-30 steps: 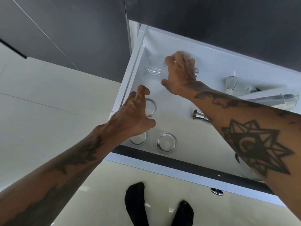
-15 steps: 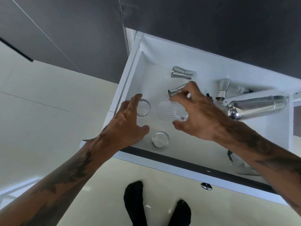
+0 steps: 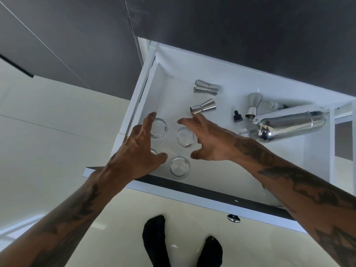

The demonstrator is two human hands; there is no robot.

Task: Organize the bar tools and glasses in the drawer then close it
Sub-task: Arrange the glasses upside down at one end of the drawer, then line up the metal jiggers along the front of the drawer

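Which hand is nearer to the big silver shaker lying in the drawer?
Right. The right hand is left of the shaker, over the glasses; the left hand is farther left, at the drawer's left side.

So that's four glasses (image 3: 185, 137) standing up, one mostly hidden. Three steel jiggers (image 3: 206, 86). One cocktail shaker (image 3: 289, 125), one small dropper bottle (image 3: 237, 116).

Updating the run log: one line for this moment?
drawer: open | glasses: upright, grouped left | left hand: open | right hand: open | jiggers, shaker: lying loose
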